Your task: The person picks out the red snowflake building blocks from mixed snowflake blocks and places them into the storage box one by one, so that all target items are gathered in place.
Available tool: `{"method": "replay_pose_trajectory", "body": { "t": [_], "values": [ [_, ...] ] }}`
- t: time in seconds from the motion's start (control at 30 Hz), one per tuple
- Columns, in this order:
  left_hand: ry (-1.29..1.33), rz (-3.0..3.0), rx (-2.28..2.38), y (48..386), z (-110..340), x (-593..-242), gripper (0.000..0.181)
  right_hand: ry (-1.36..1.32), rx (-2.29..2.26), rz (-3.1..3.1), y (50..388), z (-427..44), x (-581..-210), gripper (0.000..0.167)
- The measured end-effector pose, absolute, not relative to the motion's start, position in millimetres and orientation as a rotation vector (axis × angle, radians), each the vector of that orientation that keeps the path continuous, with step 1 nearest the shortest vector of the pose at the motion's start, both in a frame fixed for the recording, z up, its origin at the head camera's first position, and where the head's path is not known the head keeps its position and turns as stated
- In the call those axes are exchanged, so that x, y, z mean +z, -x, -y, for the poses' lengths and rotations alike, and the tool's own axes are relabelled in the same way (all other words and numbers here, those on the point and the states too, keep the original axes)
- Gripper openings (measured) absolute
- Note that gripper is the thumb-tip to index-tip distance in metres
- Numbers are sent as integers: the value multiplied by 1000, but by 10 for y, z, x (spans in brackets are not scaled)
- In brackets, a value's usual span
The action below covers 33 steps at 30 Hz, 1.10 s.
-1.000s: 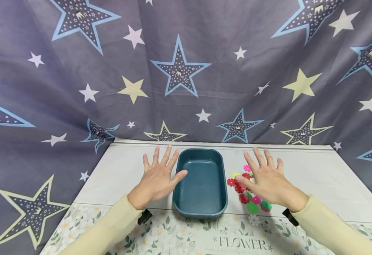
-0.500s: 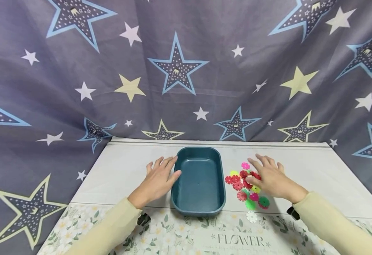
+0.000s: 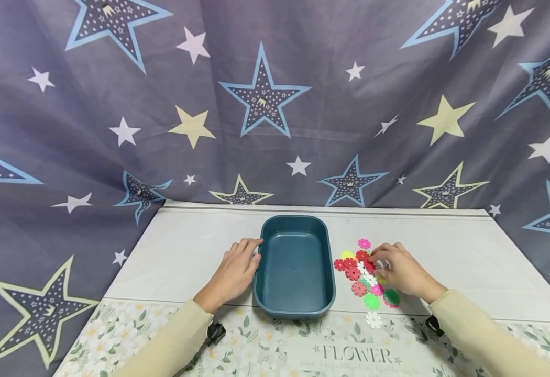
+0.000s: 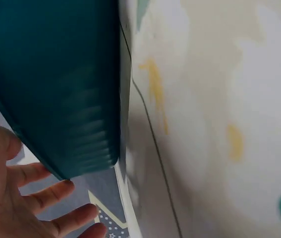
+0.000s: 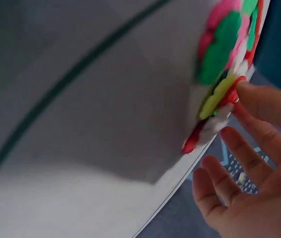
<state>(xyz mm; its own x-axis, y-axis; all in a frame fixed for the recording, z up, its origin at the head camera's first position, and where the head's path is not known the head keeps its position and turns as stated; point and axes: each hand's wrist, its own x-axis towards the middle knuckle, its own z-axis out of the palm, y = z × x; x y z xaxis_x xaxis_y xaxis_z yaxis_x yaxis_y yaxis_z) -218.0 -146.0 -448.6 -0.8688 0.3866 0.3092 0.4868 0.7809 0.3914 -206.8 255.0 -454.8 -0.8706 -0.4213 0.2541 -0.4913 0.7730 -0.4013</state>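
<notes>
A dark teal plastic tray (image 3: 295,314) stands in the middle of the table, with nothing inside. My left hand (image 3: 230,272) rests at its left rim, index finger and thumb touching the edge; the left wrist view has the other fingers loosely spread beside the tray (image 4: 56,89). To its right lies a loose pile of flower-shaped plastic discs (image 3: 352,274) in red, pink, green, yellow and white. My right hand (image 3: 404,269) is at the pile's right side, its thumb and index finger pinching a red flower-shaped disc (image 5: 234,94). The palm partly hides discs.
A white cover with a floral front strip (image 3: 237,335) lies over the table (image 3: 199,230). Behind hangs a grey curtain with stars (image 3: 237,157). A white disc (image 3: 374,319) lies apart at the pile's near end, and a pink disc (image 3: 364,243) at its far end.
Both hands have come down from spread above the table. The left has settled against the tray's rim; the right has lowered to the pile, its fingers curling in on a red disc.
</notes>
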Motion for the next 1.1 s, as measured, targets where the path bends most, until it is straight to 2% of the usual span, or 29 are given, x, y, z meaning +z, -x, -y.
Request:
{"method": "replay_pose_trajectory", "body": {
  "t": [0.7,1.1],
  "values": [
    [641,2947,-726,2170,1498,-4362,44,-584,759,2830,2188,-2453,-4476,19],
    [617,2952,-703,2145,1510,-4377,43,-788,778,2535,2424,-1941,-4224,19]
  ]
}}
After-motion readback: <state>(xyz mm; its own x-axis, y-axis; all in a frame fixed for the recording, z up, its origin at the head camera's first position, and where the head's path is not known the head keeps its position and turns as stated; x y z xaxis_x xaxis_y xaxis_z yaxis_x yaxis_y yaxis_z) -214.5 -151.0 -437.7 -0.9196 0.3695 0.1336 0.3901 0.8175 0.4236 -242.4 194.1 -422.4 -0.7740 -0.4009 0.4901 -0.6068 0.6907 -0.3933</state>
